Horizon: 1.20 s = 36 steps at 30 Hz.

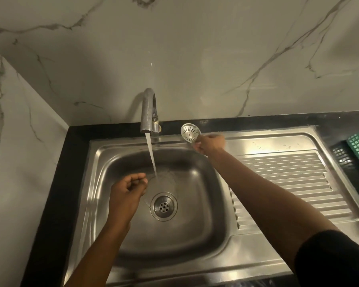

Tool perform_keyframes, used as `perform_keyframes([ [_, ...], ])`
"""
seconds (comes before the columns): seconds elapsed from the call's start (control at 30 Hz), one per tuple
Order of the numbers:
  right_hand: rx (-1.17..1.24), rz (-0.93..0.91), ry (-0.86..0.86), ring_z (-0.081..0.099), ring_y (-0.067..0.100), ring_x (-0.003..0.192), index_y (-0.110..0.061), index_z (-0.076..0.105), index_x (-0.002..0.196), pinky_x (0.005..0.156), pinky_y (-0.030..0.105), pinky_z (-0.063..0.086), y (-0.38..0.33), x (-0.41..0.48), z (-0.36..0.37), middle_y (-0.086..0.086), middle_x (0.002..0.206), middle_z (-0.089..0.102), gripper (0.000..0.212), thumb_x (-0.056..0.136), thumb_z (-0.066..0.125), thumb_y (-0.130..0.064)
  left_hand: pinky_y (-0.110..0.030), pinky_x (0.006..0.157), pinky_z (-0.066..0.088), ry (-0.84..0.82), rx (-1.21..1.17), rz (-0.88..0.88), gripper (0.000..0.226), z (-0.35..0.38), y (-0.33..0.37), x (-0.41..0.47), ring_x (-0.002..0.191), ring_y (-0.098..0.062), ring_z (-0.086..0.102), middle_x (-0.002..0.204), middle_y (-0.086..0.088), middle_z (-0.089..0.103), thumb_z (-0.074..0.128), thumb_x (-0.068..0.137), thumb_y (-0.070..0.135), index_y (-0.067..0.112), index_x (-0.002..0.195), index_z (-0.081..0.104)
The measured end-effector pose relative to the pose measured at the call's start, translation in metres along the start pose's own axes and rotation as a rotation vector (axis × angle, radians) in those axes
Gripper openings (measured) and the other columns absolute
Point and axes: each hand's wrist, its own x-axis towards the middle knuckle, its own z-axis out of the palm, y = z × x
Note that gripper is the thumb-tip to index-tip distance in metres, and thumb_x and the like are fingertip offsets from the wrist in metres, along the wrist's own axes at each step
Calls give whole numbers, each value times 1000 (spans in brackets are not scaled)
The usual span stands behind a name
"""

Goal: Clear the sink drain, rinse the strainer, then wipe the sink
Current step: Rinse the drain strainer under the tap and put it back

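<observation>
Your right hand (210, 143) pinches the strainer (190, 132) by its edge, lifted over the back rim of the sink (174, 264) just right of the tap (148, 112) and clear of the stream (151, 156). Your left hand (126, 189), fingers curled with nothing visible in them, sits in the basin beside the falling water, probably rinsing itself. Below it the drain (163, 206) lies uncovered, taking the runoff.

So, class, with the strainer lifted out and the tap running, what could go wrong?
The round slotted metal strainer is held by its edge in the right hand above the steel sink rim; it could slip and fall. The round drain opening sits uncovered while the curved chrome tap runs, so loose scraps could wash down.
</observation>
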Motion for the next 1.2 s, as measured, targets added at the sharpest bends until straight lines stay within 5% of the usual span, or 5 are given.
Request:
perform_keyframes([
  [0.37, -441, -435, -190, 75, 12, 54, -18, 73, 78, 56, 27, 62, 36, -88, 4, -3, 60, 75, 13, 88, 76, -10, -41, 94, 62, -72, 38, -3, 29, 8, 20, 34, 97, -27, 76, 106, -11, 78, 66, 103, 18, 8, 129, 70],
  [0.57, -639, -545, -170, 73, 12, 56, -18, 75, 75, 61, 29, 63, 36, -107, 18, -2, 59, 72, 11, 86, 77, -16, -41, 88, 63, -159, 75, -69, 28, 13, 22, 41, 103, -38, 76, 114, -26, 76, 62, 105, 17, -3, 123, 71],
  [0.8, -722, -567, -196, 71, 5, 55, -21, 75, 75, 53, 20, 54, 36, -113, 33, -6, 61, 70, 13, 87, 79, -19, -29, 67, 64, -165, 127, -107, 22, 7, 21, 51, 69, -24, 72, 97, -21, 75, 66, 101, 4, -9, 118, 70],
  [0.93, -749, -582, -245, 73, 10, 63, -16, 82, 88, 61, 25, 61, 35, -113, 40, -3, 72, 75, 11, 88, 72, -11, -27, 60, 65, -96, 131, -77, 14, -5, 18, 54, 64, -22, 75, 89, -18, 77, 74, 94, 3, -3, 106, 74],
  [1.2, -766, -666, -307, 64, 2, 63, -15, 83, 89, 56, 8, 40, 26, -115, 61, -4, 76, 75, 14, 88, 72, -8, -29, 58, 64, 17, 84, 11, 9, -27, 12, 42, 61, -23, 79, 69, -5, 80, 81, 87, 4, 12, 85, 78],
])
